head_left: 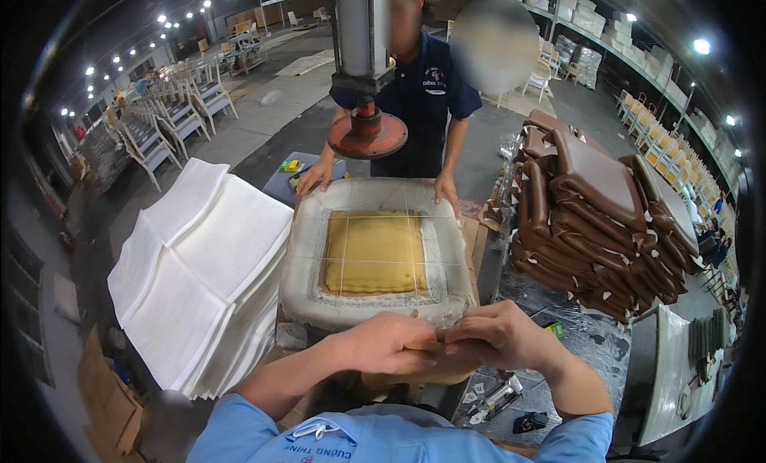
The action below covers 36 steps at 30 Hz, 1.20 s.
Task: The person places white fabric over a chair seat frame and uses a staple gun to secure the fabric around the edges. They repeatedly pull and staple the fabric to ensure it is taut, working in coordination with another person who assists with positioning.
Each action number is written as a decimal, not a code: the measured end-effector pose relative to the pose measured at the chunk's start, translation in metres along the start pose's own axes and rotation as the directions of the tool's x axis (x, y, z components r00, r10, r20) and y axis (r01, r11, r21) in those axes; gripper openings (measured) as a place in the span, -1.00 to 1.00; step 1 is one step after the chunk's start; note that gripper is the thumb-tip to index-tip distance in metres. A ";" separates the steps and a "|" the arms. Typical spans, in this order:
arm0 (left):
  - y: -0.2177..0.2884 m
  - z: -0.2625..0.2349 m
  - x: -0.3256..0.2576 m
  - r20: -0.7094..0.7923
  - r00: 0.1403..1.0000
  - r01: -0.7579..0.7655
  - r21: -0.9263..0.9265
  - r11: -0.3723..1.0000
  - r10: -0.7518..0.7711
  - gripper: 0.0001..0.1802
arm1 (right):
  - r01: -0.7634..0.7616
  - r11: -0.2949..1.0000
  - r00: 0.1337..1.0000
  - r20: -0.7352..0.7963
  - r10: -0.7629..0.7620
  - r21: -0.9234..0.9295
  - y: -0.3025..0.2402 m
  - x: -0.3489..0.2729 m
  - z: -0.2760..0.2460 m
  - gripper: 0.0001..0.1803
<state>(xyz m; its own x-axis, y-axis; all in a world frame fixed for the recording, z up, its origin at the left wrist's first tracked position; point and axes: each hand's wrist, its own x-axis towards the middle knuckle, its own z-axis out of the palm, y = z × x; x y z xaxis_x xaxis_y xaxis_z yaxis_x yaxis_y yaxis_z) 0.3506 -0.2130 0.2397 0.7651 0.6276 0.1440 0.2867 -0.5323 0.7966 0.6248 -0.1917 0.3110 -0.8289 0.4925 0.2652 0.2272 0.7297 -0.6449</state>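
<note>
A square seat cushion [373, 247] lies upside down on the bench, its off-white cover pulled round a yellow foam pad [373, 251]. My left hand [387, 343] and my right hand [499, 335] meet at the cushion's near edge, fingers closed on the cover fabric there. Across the bench a co-worker in a dark blue shirt presses one hand [313, 176] and the other hand [447, 193] on the cushion's far corners. A round red press plate [367, 134] hangs on a grey column above the far edge.
A tall stack of white fabric sheets [199, 271] lies at the left. Brown upholstered seat pads [598, 223] are piled at the right. A staple gun [499, 397] lies on the plastic-covered bench near my right forearm. White chair frames [175, 112] stand in rows behind.
</note>
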 end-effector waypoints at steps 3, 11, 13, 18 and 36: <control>0.023 -0.010 -0.034 -0.119 0.990 -0.041 0.221 0.974 0.069 -0.76 | -0.062 0.988 0.998 -0.038 0.057 -0.140 -0.016 -0.007 0.005 -0.68; 0.051 -0.048 -0.108 -0.076 0.990 0.136 0.268 0.954 -0.120 -0.74 | -0.208 0.958 0.972 -0.152 0.180 -0.195 -0.010 -0.053 0.033 -0.52; 0.047 -0.066 -0.132 -0.040 0.952 0.305 0.170 0.937 -0.303 -0.73 | -0.199 0.940 0.965 -0.222 0.139 -0.276 -0.035 -0.042 0.023 -0.50; -0.039 -0.088 -0.224 0.041 0.867 0.421 0.473 0.774 -0.496 -0.75 | -0.298 0.894 0.948 -0.216 0.234 -0.336 -0.038 -0.034 0.050 -0.63; -0.156 -0.301 -0.165 -0.526 0.653 0.638 -0.005 0.770 -0.545 -0.77 | -0.549 0.691 0.797 -0.543 0.263 -0.471 0.119 0.099 -0.032 -0.95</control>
<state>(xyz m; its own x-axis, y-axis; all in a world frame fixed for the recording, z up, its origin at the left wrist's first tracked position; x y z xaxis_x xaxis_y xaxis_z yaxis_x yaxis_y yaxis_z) 0.0060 -0.0629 0.2683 0.0397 0.9987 -0.0308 0.7059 -0.0062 0.7083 0.5861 -0.0411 0.2831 -0.3235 0.8420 0.4316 0.8525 0.4573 -0.2532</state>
